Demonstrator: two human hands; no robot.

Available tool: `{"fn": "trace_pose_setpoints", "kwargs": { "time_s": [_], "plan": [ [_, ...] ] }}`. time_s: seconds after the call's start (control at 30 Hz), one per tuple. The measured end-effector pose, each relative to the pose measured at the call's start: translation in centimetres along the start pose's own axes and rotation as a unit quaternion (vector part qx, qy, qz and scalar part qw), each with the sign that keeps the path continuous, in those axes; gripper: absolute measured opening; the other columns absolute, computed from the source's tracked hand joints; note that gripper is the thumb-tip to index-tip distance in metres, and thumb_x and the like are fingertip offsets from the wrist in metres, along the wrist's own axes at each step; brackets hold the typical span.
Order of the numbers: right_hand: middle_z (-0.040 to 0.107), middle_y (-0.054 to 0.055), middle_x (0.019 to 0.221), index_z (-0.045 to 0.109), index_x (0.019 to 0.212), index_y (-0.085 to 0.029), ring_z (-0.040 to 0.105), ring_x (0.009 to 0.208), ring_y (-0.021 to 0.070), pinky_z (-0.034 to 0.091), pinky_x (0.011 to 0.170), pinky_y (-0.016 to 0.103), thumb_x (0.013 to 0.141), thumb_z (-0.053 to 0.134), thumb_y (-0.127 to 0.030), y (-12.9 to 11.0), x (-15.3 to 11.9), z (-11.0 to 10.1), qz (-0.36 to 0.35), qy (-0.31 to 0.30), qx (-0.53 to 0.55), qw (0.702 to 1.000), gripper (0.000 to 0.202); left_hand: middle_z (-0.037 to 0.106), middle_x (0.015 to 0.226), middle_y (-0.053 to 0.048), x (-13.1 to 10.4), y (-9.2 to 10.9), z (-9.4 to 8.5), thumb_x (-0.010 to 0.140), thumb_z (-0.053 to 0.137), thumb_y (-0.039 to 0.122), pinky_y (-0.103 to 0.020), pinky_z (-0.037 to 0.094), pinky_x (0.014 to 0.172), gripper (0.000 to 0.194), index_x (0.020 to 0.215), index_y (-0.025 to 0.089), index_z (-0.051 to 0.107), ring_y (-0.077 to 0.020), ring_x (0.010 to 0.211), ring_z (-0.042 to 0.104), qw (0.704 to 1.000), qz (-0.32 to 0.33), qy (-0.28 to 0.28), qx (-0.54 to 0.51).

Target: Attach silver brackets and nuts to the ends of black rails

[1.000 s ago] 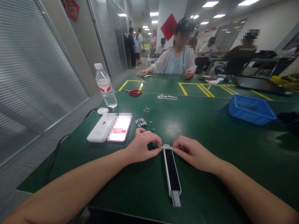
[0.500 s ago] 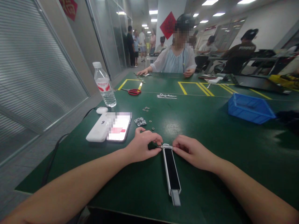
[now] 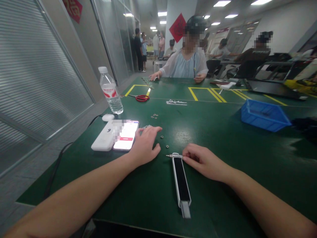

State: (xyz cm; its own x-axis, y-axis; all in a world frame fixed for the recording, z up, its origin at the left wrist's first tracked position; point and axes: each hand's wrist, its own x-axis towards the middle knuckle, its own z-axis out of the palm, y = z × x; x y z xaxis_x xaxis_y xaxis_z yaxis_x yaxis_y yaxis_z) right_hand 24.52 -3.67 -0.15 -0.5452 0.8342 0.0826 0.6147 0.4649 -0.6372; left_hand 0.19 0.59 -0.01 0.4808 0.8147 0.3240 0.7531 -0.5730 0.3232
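Observation:
My right hand (image 3: 201, 160) has its fingertips pinched on the right end of a small metal rod (image 3: 176, 156). The rod lies across the top of a long white-framed piece with a black strip (image 3: 181, 178), which lies on the table with a grey metal tab (image 3: 185, 210) at its near end. A thin tip of the rod sticks out to the left. My left hand (image 3: 146, 145) is open, fingers spread, over grey metal pieces (image 3: 146, 126) mostly hidden beneath it. Two small nuts (image 3: 167, 146) lie between it and the rod.
Several small nuts (image 3: 154, 116) lie farther back. A phone (image 3: 126, 140), a white case (image 3: 102, 137) and a water bottle (image 3: 111, 92) stand left. Red-handled scissors (image 3: 142, 98), thin white pieces (image 3: 176, 102) and a blue bin (image 3: 264, 115) are beyond. A person (image 3: 185, 62) sits opposite.
My left hand has let go of the rod's left end and moved left and away over the metal pieces. A nut now shows near the rod. My right hand has stayed in place.

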Motion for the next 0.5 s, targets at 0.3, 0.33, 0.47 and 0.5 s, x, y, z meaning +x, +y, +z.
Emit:
{"fn": "trace_pose_setpoints", "kwargs": {
  "time_s": [0.3,0.33,0.47,0.5],
  "plan": [
    [0.054,0.002,0.078,0.059,0.084,-0.017,0.048,0.066,0.0127,0.040,0.060,0.025,0.092,0.049,-0.024,-0.2,0.1,0.0,0.007,-0.003,0.004,1.000,0.014,0.034,0.152,-0.012,1.1,-1.0,1.1,0.091,0.039,0.020,-0.063,0.003,0.112,0.058,0.147,0.018,0.022,-0.0258,0.143,0.024,0.994,-0.005,-0.089,0.066],
    [0.054,0.002,0.078,0.059,0.084,-0.017,0.048,0.066,0.0126,0.040,0.060,0.025,0.092,0.049,-0.023,-0.2,0.1,0.0,0.007,-0.004,0.003,1.000,0.014,0.033,0.152,-0.012,1.1,-1.0,1.1,0.092,0.038,0.021,-0.064,0.000,0.112,0.058,0.147,0.018,0.021,-0.0260,0.143,0.024,0.993,-0.004,-0.099,0.067],
    [0.053,0.002,0.076,0.058,0.083,-0.018,0.048,0.065,0.0123,0.040,0.059,0.025,0.092,0.048,-0.024,-0.1,0.1,0.1,-0.001,0.002,-0.003,1.000,0.015,0.036,0.150,-0.011,1.2,-1.0,1.0,0.093,0.035,0.022,-0.065,-0.007,0.111,0.054,0.146,0.019,0.025,-0.0260,0.141,0.029,0.993,0.013,-0.103,0.064],
    [0.053,0.001,0.075,0.058,0.083,-0.018,0.048,0.065,0.0123,0.040,0.059,0.025,0.093,0.049,-0.024,-0.1,0.1,0.1,-0.002,0.004,-0.004,1.000,0.015,0.038,0.150,-0.010,1.2,-1.0,0.9,0.093,0.036,0.021,-0.064,-0.008,0.111,0.053,0.145,0.020,0.028,-0.0255,0.140,0.030,0.993,0.022,-0.098,0.063]
  ]
}}
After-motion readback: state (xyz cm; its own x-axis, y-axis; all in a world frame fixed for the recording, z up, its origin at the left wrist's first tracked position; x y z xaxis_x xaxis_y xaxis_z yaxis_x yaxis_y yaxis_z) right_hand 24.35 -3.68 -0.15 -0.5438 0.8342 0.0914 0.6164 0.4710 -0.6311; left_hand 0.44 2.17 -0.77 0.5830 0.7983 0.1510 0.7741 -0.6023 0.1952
